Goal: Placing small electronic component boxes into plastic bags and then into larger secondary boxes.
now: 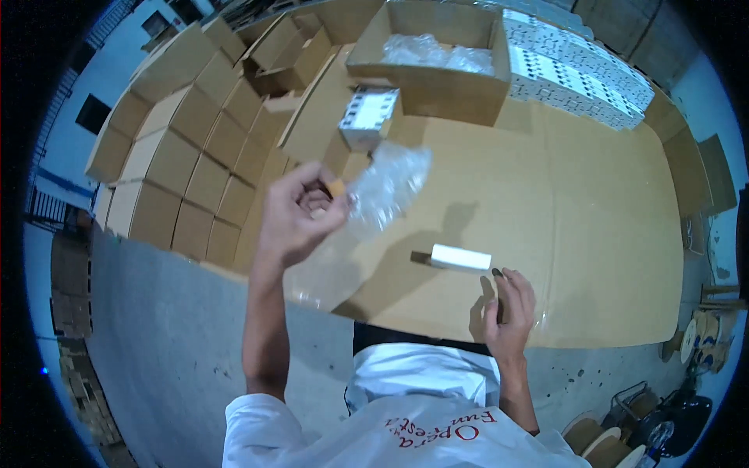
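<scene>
1. Left hand (pixel 300 214) is raised above the cardboard-covered table (pixel 593 234), fingers curled closed on the neck of a crumpled clear plastic bag (pixel 388 187). A small orange-tan piece (pixel 336 188) shows at the fingertips; cannot tell what it is.
2. Right hand (pixel 511 308) rests near the table's front edge, fingers loosely bent, gripping nothing. Just beyond its fingertips lies a small white box (pixel 461 257), flat on the cardboard, apart from the hand.
3. Further back: a printed white carton (pixel 367 117) standing on the table, and an open cardboard box (pixel 437 58) with more clear bags inside.
4. Risk: the bag is pinched at one end only and hangs slack; a loosened pinch would likely drop it, or the small piece with it.
5. Risk: the white box lies close to the front edge; a careless sweep of the right hand could push it off.
6. Hard to make out: whether anything is inside the bag, since the film is wrinkled and glaring. The stacked cartons (pixel 187 156) at left bend with the lens.
</scene>
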